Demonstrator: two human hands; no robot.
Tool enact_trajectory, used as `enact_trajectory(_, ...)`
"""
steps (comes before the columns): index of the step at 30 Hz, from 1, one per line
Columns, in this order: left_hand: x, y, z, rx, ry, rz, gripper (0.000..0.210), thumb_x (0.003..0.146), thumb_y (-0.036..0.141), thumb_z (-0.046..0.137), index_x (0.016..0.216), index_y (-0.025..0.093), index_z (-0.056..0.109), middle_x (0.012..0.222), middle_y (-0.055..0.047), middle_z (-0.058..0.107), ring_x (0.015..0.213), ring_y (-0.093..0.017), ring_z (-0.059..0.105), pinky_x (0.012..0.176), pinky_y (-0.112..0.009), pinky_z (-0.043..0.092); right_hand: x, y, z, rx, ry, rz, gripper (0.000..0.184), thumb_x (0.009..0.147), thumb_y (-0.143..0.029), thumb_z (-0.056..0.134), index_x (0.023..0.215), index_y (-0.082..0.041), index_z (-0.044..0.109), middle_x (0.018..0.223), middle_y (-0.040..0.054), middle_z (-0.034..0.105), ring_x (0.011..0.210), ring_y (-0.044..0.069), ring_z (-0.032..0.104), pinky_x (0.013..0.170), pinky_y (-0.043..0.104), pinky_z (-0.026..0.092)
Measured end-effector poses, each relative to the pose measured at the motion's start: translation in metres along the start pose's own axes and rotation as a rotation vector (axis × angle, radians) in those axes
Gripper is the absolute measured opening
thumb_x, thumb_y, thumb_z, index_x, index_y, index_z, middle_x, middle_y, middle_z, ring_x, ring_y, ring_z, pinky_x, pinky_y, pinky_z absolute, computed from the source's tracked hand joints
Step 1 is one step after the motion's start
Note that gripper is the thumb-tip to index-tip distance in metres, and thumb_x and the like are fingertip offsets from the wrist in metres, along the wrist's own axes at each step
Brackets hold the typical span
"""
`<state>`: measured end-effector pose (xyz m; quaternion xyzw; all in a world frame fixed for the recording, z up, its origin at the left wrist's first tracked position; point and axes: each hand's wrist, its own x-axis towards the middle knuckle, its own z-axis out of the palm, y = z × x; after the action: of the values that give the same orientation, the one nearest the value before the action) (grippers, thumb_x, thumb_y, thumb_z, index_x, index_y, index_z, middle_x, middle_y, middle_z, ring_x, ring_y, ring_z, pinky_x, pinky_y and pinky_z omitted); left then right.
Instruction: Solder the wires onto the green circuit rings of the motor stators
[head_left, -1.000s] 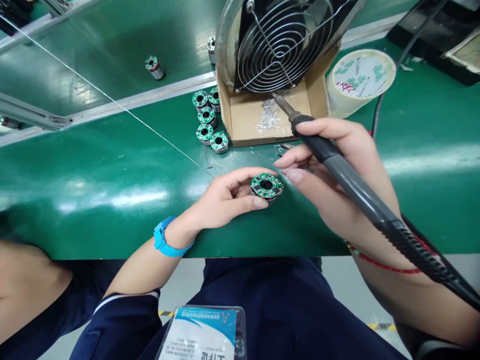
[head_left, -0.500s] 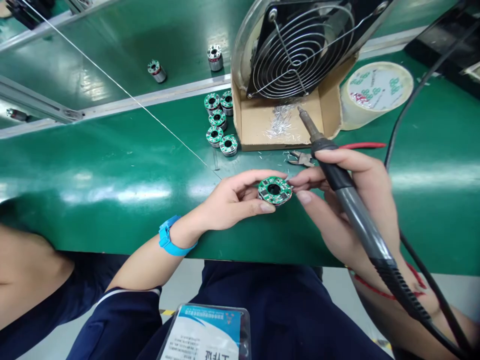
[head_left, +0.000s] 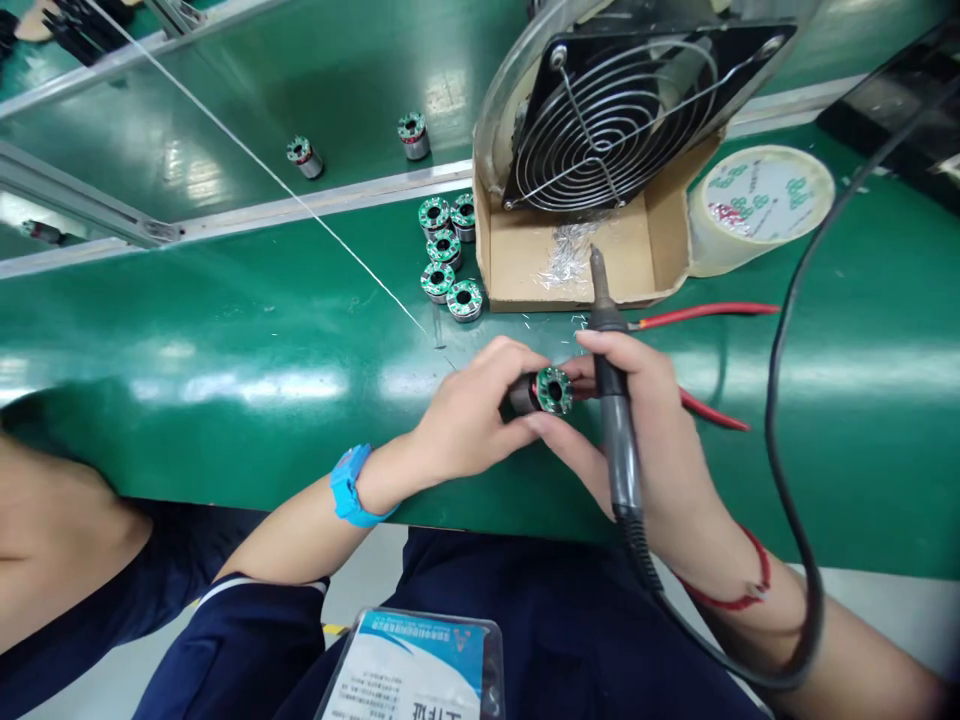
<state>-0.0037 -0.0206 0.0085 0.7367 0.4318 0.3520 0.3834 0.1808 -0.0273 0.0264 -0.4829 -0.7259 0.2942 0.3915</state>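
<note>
My left hand (head_left: 471, 415) is closed round a small cylindrical motor (head_left: 529, 394) with a ring-shaped green circuit board (head_left: 545, 381) on its end. The motor lies tilted on its side, its board facing right and toward me. In my right hand (head_left: 664, 440) is a soldering iron (head_left: 618, 425), its tip pointing up and away from the motor. The thumb and fingertips of that hand also reach the motor's board end. Just beyond the right hand lies a pair of cutters with red handles (head_left: 712, 310); its jaws are hidden behind the iron and hand.
Several similar motors (head_left: 442, 250) stand beside a cardboard box (head_left: 517, 292) holding wire clippings (head_left: 568, 258), under a fan (head_left: 600, 140). A large tape roll (head_left: 761, 210) stands right of it. The iron's cable (head_left: 780, 420) loops at right. Another person's arm (head_left: 67, 530) rests at left.
The motor has turned from board-up onto its side, board facing right. My right hand has shifted left and the iron has swung more upright. The view has moved slightly.
</note>
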Motion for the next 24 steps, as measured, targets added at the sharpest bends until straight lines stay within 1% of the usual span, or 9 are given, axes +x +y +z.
enact_trajectory(2, 0.003, 0.007, -0.01, 0.183, -0.057, 0.028, 0.035, 0.09, 0.026, 0.067, 0.122, 0.017, 0.056, 0.115, -0.011, 0.064, 0.099, -0.021, 0.063, 0.072, -0.03, 0.051, 0.0, 0.003, 0.0, -0.106, -0.001, -0.015, 0.055, 0.088, -0.039, 0.071, 0.135, -0.025, 0.048, 0.107, 0.0058, 0.068, 0.089, 0.02, 0.07, 0.077, 0.036, 0.061)
enact_trajectory(4, 0.011, 0.009, -0.035, 0.261, -0.085, 0.03, 0.038, 0.09, 0.023, 0.066, 0.126, 0.017, 0.055, 0.119, -0.012, 0.065, 0.103, -0.021, 0.064, 0.077, -0.031, 0.053, 0.002, 0.011, -0.002, -0.221, 0.006, -0.046, 0.052, 0.089, -0.038, 0.069, 0.135, -0.024, 0.049, 0.11, 0.0085, 0.069, 0.093, 0.023, 0.071, 0.081, 0.039, 0.061)
enact_trajectory(6, 0.025, -0.001, -0.073, 0.305, 0.022, -0.005, 0.031, 0.09, 0.021, 0.065, 0.121, 0.019, 0.06, 0.112, -0.009, 0.069, 0.095, -0.018, 0.065, 0.08, -0.031, 0.052, 0.004, 0.024, -0.006, -0.347, -0.025, -0.089, 0.048, 0.09, -0.038, 0.066, 0.134, -0.023, 0.051, 0.109, 0.0111, 0.07, 0.093, 0.027, 0.07, 0.08, 0.044, 0.059)
enact_trajectory(9, 0.054, -0.042, -0.148, 0.457, 0.393, -0.173, 0.013, 0.093, 0.022, 0.06, 0.104, 0.018, 0.066, 0.101, -0.006, 0.071, 0.084, -0.017, 0.063, 0.078, -0.032, 0.052, 0.007, 0.043, -0.006, -0.483, -0.102, -0.157, 0.041, 0.093, -0.038, 0.058, 0.129, -0.019, 0.055, 0.099, 0.0124, 0.069, 0.083, 0.029, 0.066, 0.071, 0.045, 0.055)
enact_trajectory(12, 0.088, -0.103, -0.219, 0.682, 0.663, -0.379, 0.033, 0.089, 0.013, 0.06, 0.122, 0.013, 0.061, 0.123, -0.012, 0.067, 0.118, -0.022, 0.062, 0.105, -0.033, 0.048, 0.01, 0.053, -0.001, -0.492, -0.103, -0.183, 0.039, 0.094, -0.037, 0.056, 0.127, -0.017, 0.055, 0.097, 0.0108, 0.068, 0.081, 0.027, 0.064, 0.071, 0.043, 0.055)
enact_trajectory(15, 0.113, -0.153, -0.267, 0.787, 0.636, -0.624, 0.072, 0.085, 0.017, 0.068, 0.151, 0.008, 0.039, 0.154, -0.02, 0.046, 0.143, -0.028, 0.047, 0.121, -0.037, 0.037, 0.011, 0.055, 0.003, -0.467, -0.084, -0.191, 0.044, 0.094, -0.04, 0.057, 0.132, -0.018, 0.053, 0.101, 0.0101, 0.067, 0.087, 0.026, 0.066, 0.076, 0.043, 0.058)
enact_trajectory(17, 0.123, -0.17, -0.28, 0.789, 0.535, -0.682, 0.067, 0.085, 0.017, 0.067, 0.148, 0.007, 0.044, 0.151, -0.021, 0.05, 0.139, -0.029, 0.051, 0.12, -0.04, 0.038, 0.011, 0.055, 0.003, -0.447, -0.063, -0.188, 0.046, 0.094, -0.041, 0.058, 0.134, -0.019, 0.052, 0.102, 0.01, 0.068, 0.088, 0.026, 0.068, 0.076, 0.042, 0.059)
enact_trajectory(19, 0.127, -0.174, -0.279, 0.781, 0.461, -0.656, 0.054, 0.087, 0.018, 0.063, 0.138, 0.006, 0.055, 0.14, -0.019, 0.06, 0.128, -0.028, 0.058, 0.114, -0.04, 0.043, 0.012, 0.054, 0.001, -0.43, -0.04, -0.178, 0.045, 0.094, -0.04, 0.058, 0.134, -0.02, 0.052, 0.104, 0.01, 0.069, 0.087, 0.025, 0.07, 0.073, 0.04, 0.06)
enact_trajectory(24, 0.14, -0.165, -0.24, 0.763, 0.323, -0.508, 0.067, 0.086, 0.038, 0.069, 0.146, 0.013, 0.053, 0.131, -0.013, 0.068, 0.113, -0.025, 0.065, 0.101, -0.034, 0.05, 0.014, 0.054, -0.002, -0.417, -0.028, -0.166, 0.044, 0.094, -0.038, 0.058, 0.134, -0.02, 0.052, 0.106, 0.0105, 0.071, 0.087, 0.024, 0.073, 0.071, 0.038, 0.062)
